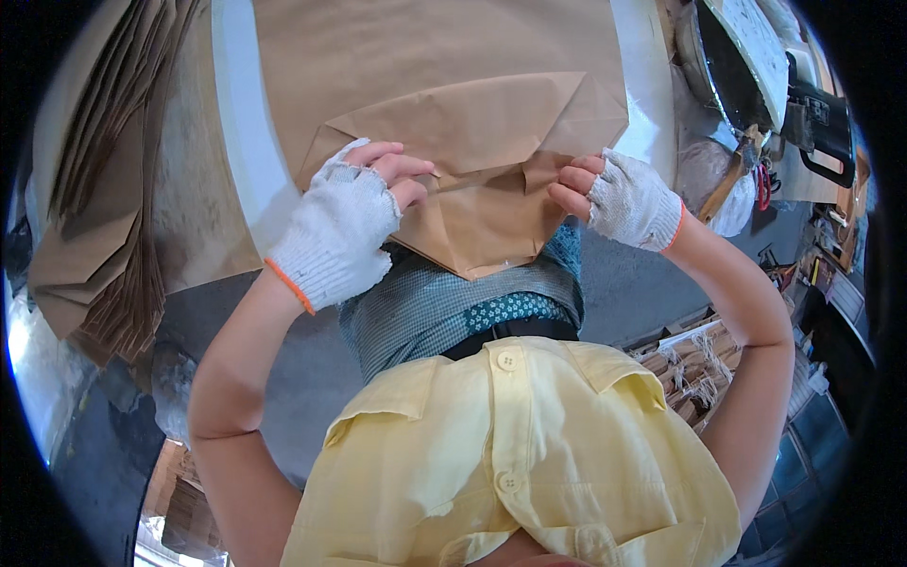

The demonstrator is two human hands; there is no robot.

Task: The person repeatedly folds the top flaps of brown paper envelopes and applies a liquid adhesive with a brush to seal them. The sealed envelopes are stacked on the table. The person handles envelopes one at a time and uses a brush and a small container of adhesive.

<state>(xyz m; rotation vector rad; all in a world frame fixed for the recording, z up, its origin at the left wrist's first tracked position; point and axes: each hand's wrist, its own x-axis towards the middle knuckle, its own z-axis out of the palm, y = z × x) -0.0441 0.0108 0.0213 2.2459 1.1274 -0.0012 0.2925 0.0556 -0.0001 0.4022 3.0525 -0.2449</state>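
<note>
A brown paper bag (463, 123) lies before me, its near end opened into a wide folded shape with creased flaps. The pointed near flap (472, 231) hangs past the table edge toward my waist. My left hand (354, 217), in a white fingerless glove with an orange cuff, has bent fingers over the left side of this end; its thumb is hidden, seemingly under the paper. At the right side, my right hand (628, 198), gloved the same way, has its fingers curled at the flap's edge, with the thumb out of sight.
More brown paper (435, 38) lies beneath and beyond the folded end. A stack of folded brown paper bags (113, 180) stands at the left on the wooden table (194, 180). At the right are a pot-like container (737, 66), a black handle (831, 142) and crumpled plastic (699, 165). Bundled paper (694, 364) lies lower right.
</note>
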